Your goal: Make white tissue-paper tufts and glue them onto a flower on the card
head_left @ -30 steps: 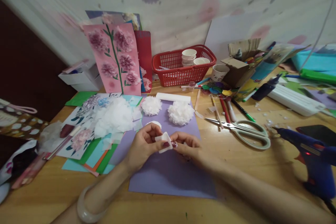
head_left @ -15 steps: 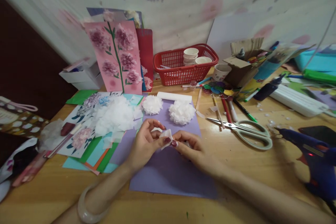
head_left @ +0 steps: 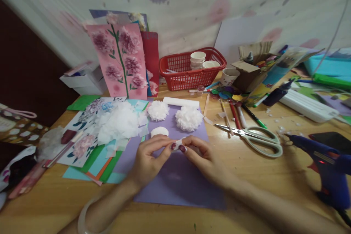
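Note:
A small piece of white tissue paper [head_left: 178,143] is pinched between the fingertips of both hands, over the purple sheet [head_left: 181,186]. My left hand [head_left: 153,155] grips its left side, fingers closed. On the other side my right hand [head_left: 201,153] holds it between thumb and forefinger. Just beyond my left fingers lies a white round piece [head_left: 159,131], partly hidden by them. Two ruffled white paper flowers, a smaller one [head_left: 158,110] and a larger one [head_left: 189,118], rest farther back on the sheet. A heap of white tissue pieces [head_left: 117,122] lies to the left.
Scissors [head_left: 263,140] and a blue glue gun [head_left: 323,164] lie on the right. A white roll [head_left: 181,102] is behind the flowers. At the back stand a red basket [head_left: 189,80] with cups and a pink flower picture [head_left: 117,62]. Coloured papers [head_left: 95,166] spread leftward.
My left fingers have closed in and lowered, and the tissue piece is now bunched smaller between both hands. The white round piece behind my left hand has come into view.

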Tool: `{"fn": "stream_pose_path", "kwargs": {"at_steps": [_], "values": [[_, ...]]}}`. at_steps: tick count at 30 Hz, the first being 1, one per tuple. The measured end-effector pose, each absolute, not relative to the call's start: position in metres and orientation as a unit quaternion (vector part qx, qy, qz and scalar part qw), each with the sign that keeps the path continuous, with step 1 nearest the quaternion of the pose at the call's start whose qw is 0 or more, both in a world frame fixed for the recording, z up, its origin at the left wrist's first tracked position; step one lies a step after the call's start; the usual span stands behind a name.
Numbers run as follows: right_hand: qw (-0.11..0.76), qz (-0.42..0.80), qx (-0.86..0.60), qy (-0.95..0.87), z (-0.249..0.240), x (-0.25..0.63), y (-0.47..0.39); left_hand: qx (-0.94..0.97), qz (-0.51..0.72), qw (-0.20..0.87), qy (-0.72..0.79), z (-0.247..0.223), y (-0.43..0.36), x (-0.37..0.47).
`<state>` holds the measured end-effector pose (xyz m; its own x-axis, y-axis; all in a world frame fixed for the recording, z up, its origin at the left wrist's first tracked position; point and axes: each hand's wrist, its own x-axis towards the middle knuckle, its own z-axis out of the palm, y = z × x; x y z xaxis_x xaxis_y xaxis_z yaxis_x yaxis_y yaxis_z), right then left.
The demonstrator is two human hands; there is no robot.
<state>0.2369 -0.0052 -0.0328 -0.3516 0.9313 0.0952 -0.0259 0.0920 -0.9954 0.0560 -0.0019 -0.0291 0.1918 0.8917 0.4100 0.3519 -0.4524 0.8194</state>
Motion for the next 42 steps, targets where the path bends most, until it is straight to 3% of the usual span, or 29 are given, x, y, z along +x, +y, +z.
{"fn": "stream_pose_path", "kwargs": {"at_steps": [14,19,32,42], "values": [[0.395,0.609,-0.377,-0.576,-0.0364,0.2391,-0.005,0.633,0.471,0.368,0.492,-0.0258,-0.001,0.0597],[0.389,0.587,-0.368,-0.607,-0.0321,0.2383,-0.0059,0.674,0.462,0.338,0.467,-0.0278,-0.0033,0.0591],[0.374,0.543,-0.391,-0.642,-0.0317,0.2389,-0.0058,0.567,0.521,0.442,0.46,-0.0246,-0.0049,0.0639],[0.43,0.505,-0.452,-0.596,-0.038,0.239,-0.0038,0.57,0.577,0.347,0.47,-0.0251,0.0014,0.0607]]}}
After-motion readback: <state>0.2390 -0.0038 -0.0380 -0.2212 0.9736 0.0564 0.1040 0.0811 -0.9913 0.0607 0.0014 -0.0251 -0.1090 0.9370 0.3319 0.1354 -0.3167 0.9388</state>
